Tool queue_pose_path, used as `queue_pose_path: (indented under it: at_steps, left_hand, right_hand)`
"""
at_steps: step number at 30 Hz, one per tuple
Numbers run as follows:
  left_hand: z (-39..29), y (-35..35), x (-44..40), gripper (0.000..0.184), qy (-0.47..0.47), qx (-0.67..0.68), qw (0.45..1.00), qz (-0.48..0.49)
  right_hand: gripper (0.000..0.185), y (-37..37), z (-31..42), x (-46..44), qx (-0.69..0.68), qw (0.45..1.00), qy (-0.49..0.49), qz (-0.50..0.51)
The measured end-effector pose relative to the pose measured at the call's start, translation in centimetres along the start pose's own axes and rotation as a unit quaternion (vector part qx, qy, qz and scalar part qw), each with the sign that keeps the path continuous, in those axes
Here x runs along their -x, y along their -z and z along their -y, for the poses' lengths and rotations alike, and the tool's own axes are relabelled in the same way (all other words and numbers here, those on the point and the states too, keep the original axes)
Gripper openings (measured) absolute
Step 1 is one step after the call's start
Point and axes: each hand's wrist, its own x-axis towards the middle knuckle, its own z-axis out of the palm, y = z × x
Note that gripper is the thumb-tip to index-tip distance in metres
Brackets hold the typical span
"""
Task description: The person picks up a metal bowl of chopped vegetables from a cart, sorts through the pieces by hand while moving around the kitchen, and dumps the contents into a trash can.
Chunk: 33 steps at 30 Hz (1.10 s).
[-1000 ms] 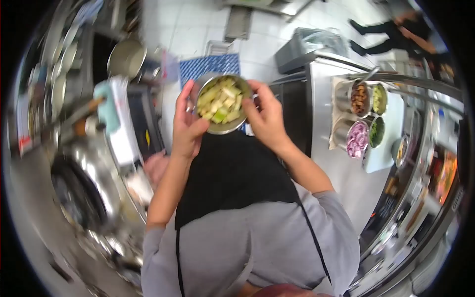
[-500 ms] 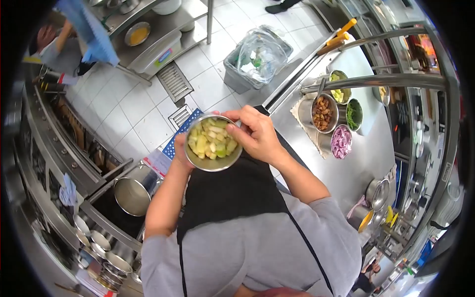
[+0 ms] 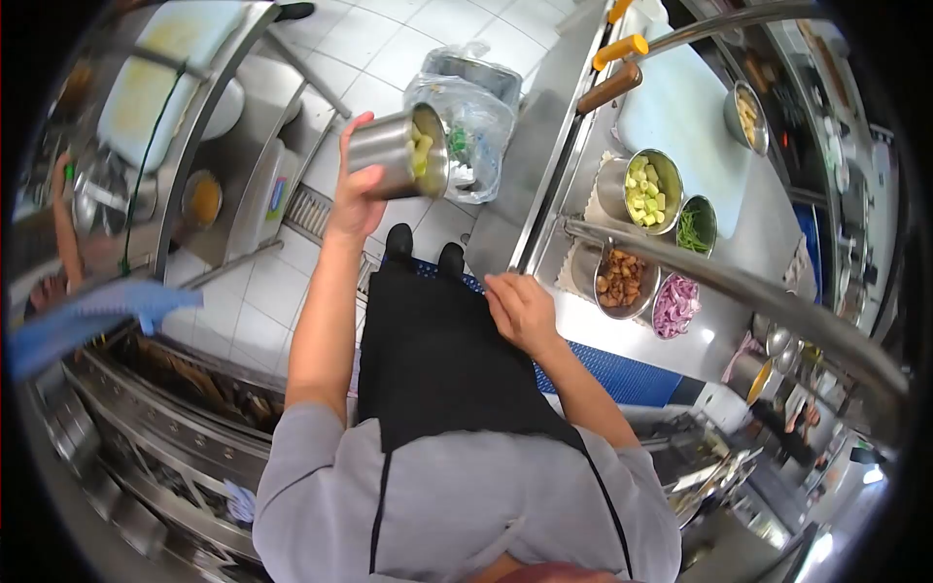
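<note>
My left hand (image 3: pixel 357 199) is wrapped round a steel container (image 3: pixel 384 151), held out and tilted with its mouth to the right. Pale green diced pieces (image 3: pixel 421 153) show inside it. Beyond its rim, lower down, stands a bin lined with a clear plastic bag (image 3: pixel 486 112). My right hand (image 3: pixel 527 313) hovers by the front of the black apron (image 3: pixel 437 350), beside the counter edge. Its fingers are curled together; whether anything is in them is hidden.
On the steel counter (image 3: pixel 622 340) stand containers of diced green pieces (image 3: pixel 645 191), browned chunks (image 3: pixel 622 279), green shreds (image 3: pixel 692 228) and sliced purple onion (image 3: pixel 675 305). A metal rail (image 3: pixel 719 277) crosses above them. Yellow- and brown-handled tools (image 3: pixel 610 87) lie near a white board (image 3: pixel 671 126).
My left hand has carried the container forward and tipped it sideways toward the bin. The right hand has left the container and dropped back beside the apron. The view has turned.
</note>
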Motion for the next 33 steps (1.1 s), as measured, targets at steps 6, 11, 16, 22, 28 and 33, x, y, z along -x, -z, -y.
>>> queue_pose_path:
  at_steps: [6,11,16,22,28,33]
  left_hand:
    - [15.5,3.2,-12.5,0.088,0.01,-0.785,0.602,0.146]
    - [14.9,2.9,-16.3,0.083,-0.02,-0.784,0.612,0.102]
    - [9.2,2.7,-18.2,0.085,-0.105,-0.591,0.8,-0.003]
    - [11.9,5.0,-17.3,0.088,0.02,-0.714,0.696,0.072]
    - [6.9,7.4,-11.3,0.091,0.382,0.031,0.924,-0.004]
    - [2.2,1.8,-5.1,0.102,0.369,0.28,0.858,0.219]
  right_hand:
    - [0.035,-0.8,0.4,-0.5,0.064,0.997,-0.04,0.005]
    - [0.036,-0.1,0.4,-1.0,0.093,0.994,-0.053,0.031]
    - [0.036,-0.2,0.4,-0.8,0.13,0.989,-0.054,0.045]
    - [0.034,-0.5,0.5,-0.6,0.16,0.986,-0.043,0.023]
    - [0.033,-0.4,0.8,-0.8,0.153,0.987,-0.048,0.023]
    - [0.029,-0.4,1.2,-0.4,0.093,0.994,-0.047,-0.032]
